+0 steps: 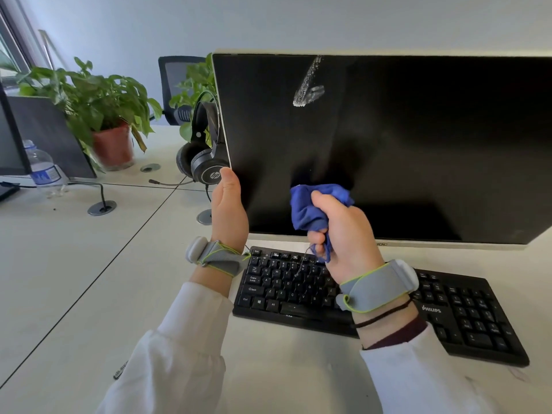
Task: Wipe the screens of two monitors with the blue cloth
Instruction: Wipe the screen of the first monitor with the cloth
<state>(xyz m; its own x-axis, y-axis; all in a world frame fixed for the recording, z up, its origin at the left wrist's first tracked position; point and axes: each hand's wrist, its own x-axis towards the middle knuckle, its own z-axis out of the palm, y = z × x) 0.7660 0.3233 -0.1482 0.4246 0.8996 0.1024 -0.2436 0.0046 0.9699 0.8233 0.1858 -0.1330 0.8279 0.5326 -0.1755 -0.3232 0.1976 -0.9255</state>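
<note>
Head: blue cloth (310,206), long axis upright

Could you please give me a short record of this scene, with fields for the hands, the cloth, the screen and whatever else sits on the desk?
monitor: dark screen, white smear near the top, not yet wiped
left hand: holds the monitor's left edge
right hand: grips the bunched blue cloth before the lower screen; contact unclear
keyboard: black, on the desk below the monitor
headset: hangs by the monitor's left edge
</note>
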